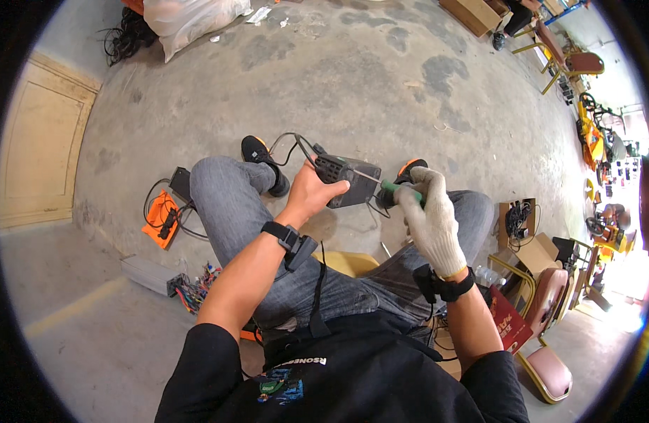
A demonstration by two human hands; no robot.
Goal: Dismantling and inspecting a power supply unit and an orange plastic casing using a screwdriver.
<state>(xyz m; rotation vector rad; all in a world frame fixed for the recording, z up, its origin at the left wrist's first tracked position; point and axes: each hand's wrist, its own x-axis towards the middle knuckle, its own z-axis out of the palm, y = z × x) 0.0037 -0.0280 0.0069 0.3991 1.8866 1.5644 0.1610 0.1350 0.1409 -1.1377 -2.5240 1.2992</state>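
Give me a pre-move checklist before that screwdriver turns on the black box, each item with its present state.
1. Left hand grips the black box firmly: ok.
2. Right hand, gloved, holds the green-handled screwdriver: ok.
3. Screwdriver shaft reaches the box: ok.
4. Tip seated in a screw: cannot tell.
5. Box cable clear of the tool: ok.
6. Left hand gloved: not ok, bare.

Right hand (430, 218): white knit glove, black wrist strap
Left hand (312, 192): bare, black wrist strap
Screwdriver (393, 189): green handle
Box unit (347, 180): dark grey, black cables
Jeans (229, 204): grey denim
Shoes (260, 151): black, orange trim
Shirt (353, 381): black, white and green print
Mat (161, 218): orange
Floor (381, 77): grey concrete, darker blotches
Chair seat (550, 370): pink, yellow frame
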